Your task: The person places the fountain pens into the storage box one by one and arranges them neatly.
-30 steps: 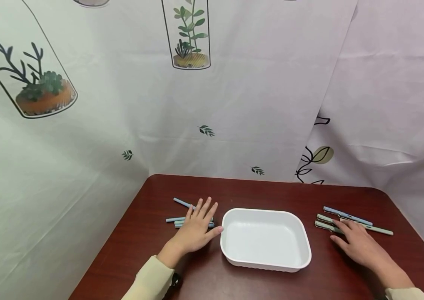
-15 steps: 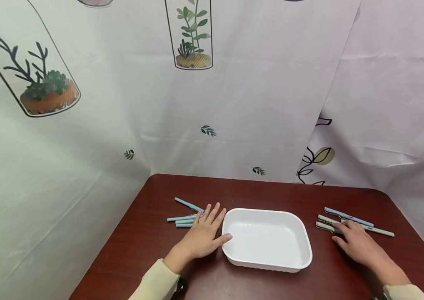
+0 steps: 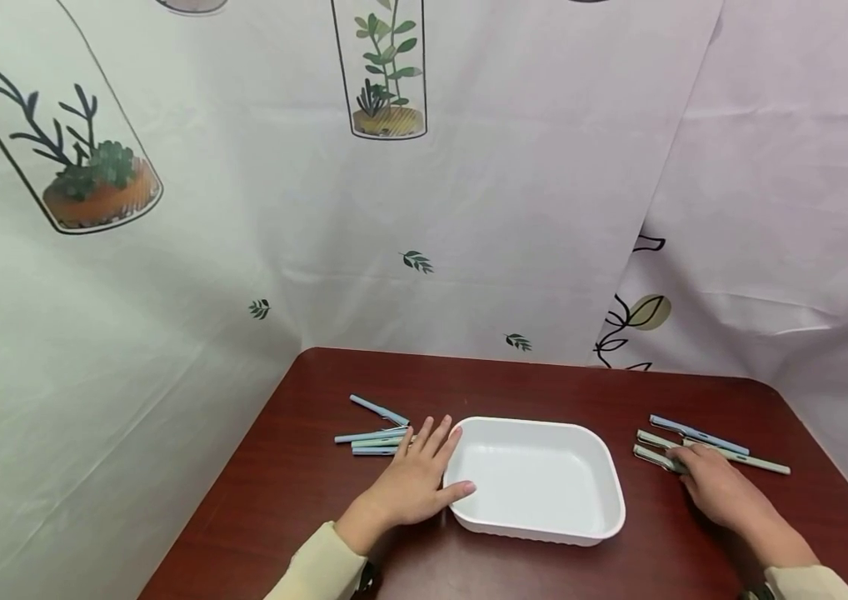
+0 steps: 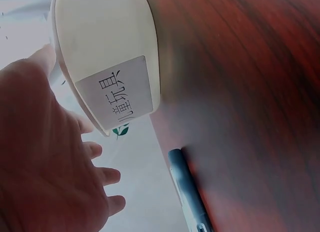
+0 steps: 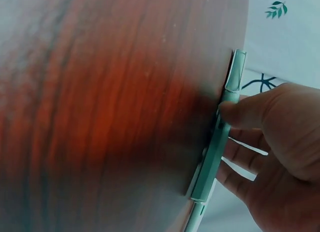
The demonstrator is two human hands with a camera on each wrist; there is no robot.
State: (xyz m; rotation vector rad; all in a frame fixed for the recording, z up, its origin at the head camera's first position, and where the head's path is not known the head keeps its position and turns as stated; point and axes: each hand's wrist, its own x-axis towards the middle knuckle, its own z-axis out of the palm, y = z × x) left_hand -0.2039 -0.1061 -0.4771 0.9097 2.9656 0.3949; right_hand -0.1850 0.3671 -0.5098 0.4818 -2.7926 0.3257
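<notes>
A white rectangular bin [image 3: 536, 479] stands mid-table. My left hand [image 3: 411, 490] lies at its left rim, fingers spread and straight, thumb over the rim. In the left wrist view the bin's side [image 4: 107, 37] carries a label [image 4: 117, 90] with printed characters. My right hand [image 3: 724, 492] pinches a light green pen [image 3: 656, 458] between thumb and fingers; the right wrist view shows this pen [image 5: 215, 152] under the thumb. Beside it lie another green pen [image 3: 757, 462] and a blue pen [image 3: 697, 433].
Several blue and green pens [image 3: 371, 437] lie in a loose group left of the bin, with one blue pen [image 3: 379, 409] slanting behind them. A printed white curtain [image 3: 514, 208] hangs round the dark red table [image 3: 544, 379].
My left hand has moved right, from over the left pens to the bin's rim. The right hand's thumb and fingers have closed on the green pen.
</notes>
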